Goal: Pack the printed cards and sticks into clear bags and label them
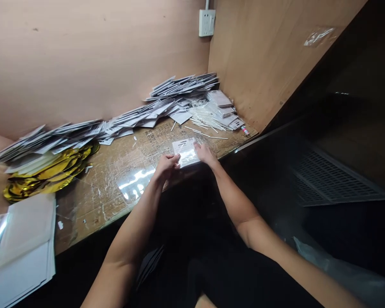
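Observation:
A small clear plastic packet with a white card inside [186,152] lies at the table's front edge, between my hands. My left hand [166,167] grips its lower left side, and my right hand [205,154] holds its upper right corner. Thin white sticks [208,136] lie scattered just beyond the packet on the worn, paper-patterned tabletop [115,188]. Behind them is a long heap of flat grey-and-white packets [160,107].
Gold foil sheets [48,177] lie under the heap's left end. A stack of white paper [22,252] sits at lower left. A wall socket [207,22] is mounted above the far corner between wooden panels. Dark space lies right of the table.

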A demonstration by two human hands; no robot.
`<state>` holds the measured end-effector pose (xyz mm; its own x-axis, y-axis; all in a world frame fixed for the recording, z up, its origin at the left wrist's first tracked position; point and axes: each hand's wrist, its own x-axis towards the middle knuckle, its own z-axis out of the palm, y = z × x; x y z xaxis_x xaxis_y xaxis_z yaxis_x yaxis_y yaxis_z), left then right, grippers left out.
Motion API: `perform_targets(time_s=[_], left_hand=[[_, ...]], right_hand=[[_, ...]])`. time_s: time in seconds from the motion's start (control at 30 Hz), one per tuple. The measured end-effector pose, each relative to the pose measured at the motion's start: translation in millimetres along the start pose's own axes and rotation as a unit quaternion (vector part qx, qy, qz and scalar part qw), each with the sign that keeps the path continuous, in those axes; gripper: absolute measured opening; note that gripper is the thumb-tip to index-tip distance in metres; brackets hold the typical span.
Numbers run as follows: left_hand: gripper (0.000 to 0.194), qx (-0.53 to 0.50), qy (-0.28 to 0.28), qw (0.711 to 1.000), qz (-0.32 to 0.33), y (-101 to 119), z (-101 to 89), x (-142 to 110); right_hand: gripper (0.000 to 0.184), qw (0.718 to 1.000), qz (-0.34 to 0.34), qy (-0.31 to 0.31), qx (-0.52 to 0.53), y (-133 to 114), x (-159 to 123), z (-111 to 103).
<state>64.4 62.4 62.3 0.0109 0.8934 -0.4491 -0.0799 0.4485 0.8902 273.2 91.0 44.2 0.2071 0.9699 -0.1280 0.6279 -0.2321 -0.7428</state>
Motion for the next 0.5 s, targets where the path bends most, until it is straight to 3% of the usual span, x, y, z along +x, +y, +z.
perform_targets(time_s=[0.07, 0.13, 0.23, 0.27, 0.33, 0.4, 0.43, 0.5], left_hand=[[0.038, -0.085, -0.095, 0.991, -0.05, 9, -2.0, -8], [0.047, -0.123, -0.179, 0.974, -0.062, 15, -1.3, -20], [0.054, -0.087, -0.244, 0.966, 0.001, 15, 0.7, -42], [0.053, -0.05, -0.25, 0.967, 0.021, 14, -1.5, -50], [0.047, 0.036, -0.236, 0.97, 0.05, 12, -14.7, -67], [0.044, 0.09, -0.199, 0.974, 0.064, 11, -38.3, -83], [0.043, 0.092, -0.18, 0.977, 0.067, 11, -51.4, -89], [0.041, 0.08, -0.137, 0.985, 0.073, 14, -72.8, -95]], right_hand=[[0.063, 0.99, 0.0, -0.095, 0.101, -1, 0, -4], [0.069, 0.958, -0.022, -0.181, 0.221, 1, -12, -5], [0.072, 0.908, -0.093, -0.199, 0.357, 11, -36, -16], [0.072, 0.902, -0.121, -0.163, 0.382, 18, -41, -27], [0.068, 0.917, -0.163, -0.019, 0.364, 37, -40, -66], [0.065, 0.935, -0.17, 0.158, 0.269, 63, -23, -124], [0.064, 0.941, -0.157, 0.217, 0.206, 77, -10, -156], [0.063, 0.949, -0.11, 0.275, 0.104, 100, 23, -213]])
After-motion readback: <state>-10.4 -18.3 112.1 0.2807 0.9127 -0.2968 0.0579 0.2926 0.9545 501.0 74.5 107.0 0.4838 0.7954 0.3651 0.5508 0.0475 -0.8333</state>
